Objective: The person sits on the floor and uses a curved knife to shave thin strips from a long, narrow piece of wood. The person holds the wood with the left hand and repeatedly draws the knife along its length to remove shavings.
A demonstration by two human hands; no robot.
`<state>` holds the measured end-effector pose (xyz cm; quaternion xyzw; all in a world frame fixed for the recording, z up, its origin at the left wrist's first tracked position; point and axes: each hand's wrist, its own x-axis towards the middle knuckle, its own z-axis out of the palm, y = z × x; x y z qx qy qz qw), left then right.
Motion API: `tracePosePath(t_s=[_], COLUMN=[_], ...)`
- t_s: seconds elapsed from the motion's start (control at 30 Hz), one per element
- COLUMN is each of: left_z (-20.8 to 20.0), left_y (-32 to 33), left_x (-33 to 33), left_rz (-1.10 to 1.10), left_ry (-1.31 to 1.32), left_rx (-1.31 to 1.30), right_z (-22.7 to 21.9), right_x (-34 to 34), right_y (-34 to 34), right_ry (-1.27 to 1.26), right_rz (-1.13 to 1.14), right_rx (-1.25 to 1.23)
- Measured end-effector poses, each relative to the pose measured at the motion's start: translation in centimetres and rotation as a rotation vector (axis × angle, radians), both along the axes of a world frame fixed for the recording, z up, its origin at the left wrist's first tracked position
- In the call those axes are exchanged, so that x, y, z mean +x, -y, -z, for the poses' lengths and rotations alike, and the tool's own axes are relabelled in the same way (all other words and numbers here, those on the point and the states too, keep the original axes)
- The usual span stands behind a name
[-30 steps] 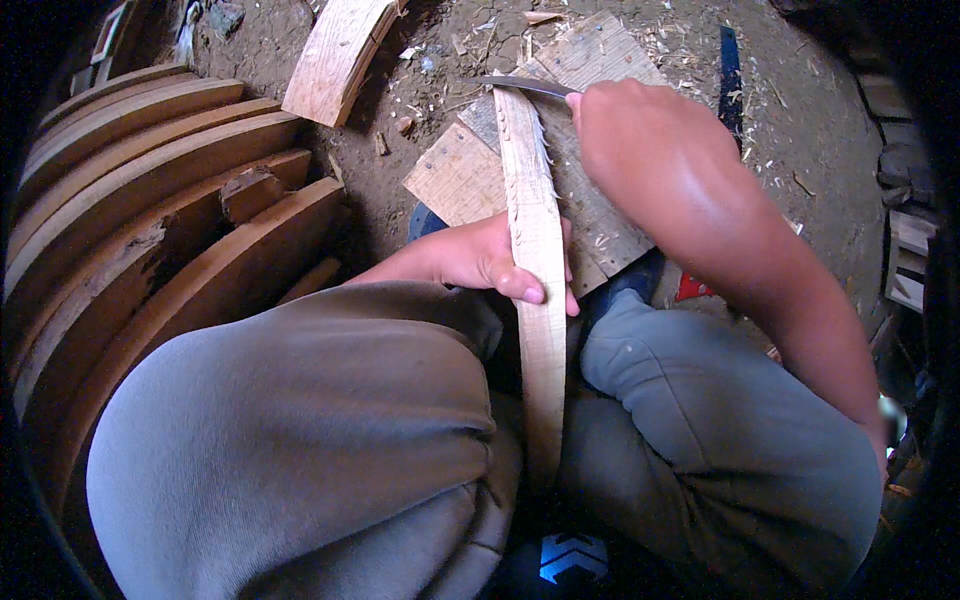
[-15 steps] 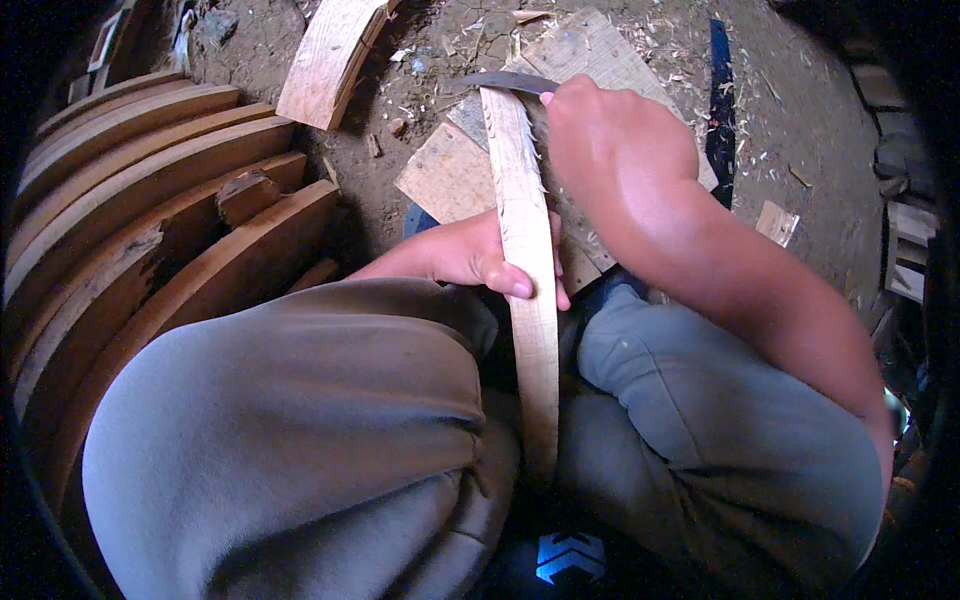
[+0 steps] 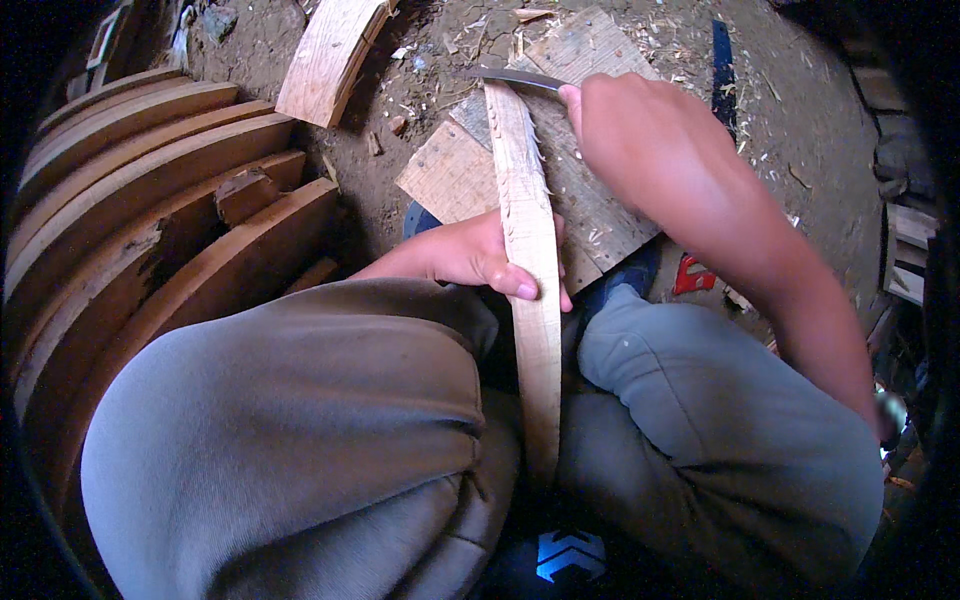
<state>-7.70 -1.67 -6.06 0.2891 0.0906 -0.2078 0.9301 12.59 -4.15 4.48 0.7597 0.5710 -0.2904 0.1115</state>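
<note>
A long pale strip of wood [image 3: 536,350] stretches away from between my knees, its far end roughened with raised shavings along the right edge. My left hand [image 3: 488,262] grips it near the middle, thumb on top and fingertips showing on the right side. At the far end, my right hand [image 3: 625,130] is closed round a knife with a slightly curved blade [image 3: 520,77]. The blade lies crosswise at the strip's tip, pointing left; whether it touches the wood I cannot tell. The knife's handle is hidden in my fist.
Wooden boards [image 3: 625,215] lie on the dirt floor under the strip's far end. Several curved planks [image 3: 150,205] are stacked at the left. A thick curved wood piece [image 3: 325,65] lies beyond. Past the boards are a dark strip [image 3: 723,75], wood shavings and a red object [image 3: 692,274].
My right hand and the knife have shifted a little to the right. The red object, covered by my forearm before, now shows. My left hand and the strip have barely moved.
</note>
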Motion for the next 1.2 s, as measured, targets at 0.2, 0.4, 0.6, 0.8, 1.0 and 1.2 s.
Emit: tracePosePath(t_s=[0.2, 0.4, 0.6, 0.8, 1.0, 1.2], left_z=[0.3, 0.6, 0.4, -0.5, -1.4, -1.9], left_y=[0.2, 0.4, 0.4, 0.1, -0.2, -0.4], left_x=[0.2, 0.5, 0.7, 0.5, 1.8, 2.1], left_rz=[-0.007, -0.001, 0.005, -0.025, 0.001, 0.026], left_ry=[0.033, 0.042, 0.026, 0.069, 0.182, 0.222], left_rx=[0.009, -0.001, -0.005, -0.01, 0.004, 0.044], right_z=[-0.1, 0.6, -0.2, 4.7, 2.1, 1.8], right_x=[-0.4, -1.0, -0.6, 3.5, 4.3, 4.5], right_y=[0.4, 0.0, -0.5, -3.3, -6.2, -6.3], right_ry=[0.05, 0.098, 0.113, -0.211, -0.953, -0.884], right_rz=[-0.023, 0.004, -0.052, 0.042, 0.658, 0.72], right_rx=[0.02, 0.028, 0.033, 0.303, -0.255, -0.366])
